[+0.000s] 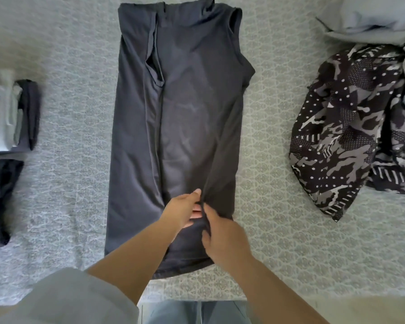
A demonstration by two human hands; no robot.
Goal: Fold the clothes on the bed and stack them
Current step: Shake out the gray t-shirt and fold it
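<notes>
The dark grey shirt (180, 127) lies lengthwise on the patterned bed cover (267, 160), sides folded in, its near hem pinched by the left hand (185, 210) and right hand (222, 235). Farther off, folded clothes (12, 113) sit left and a patterned black-and-white garment (346, 127) right.
</notes>
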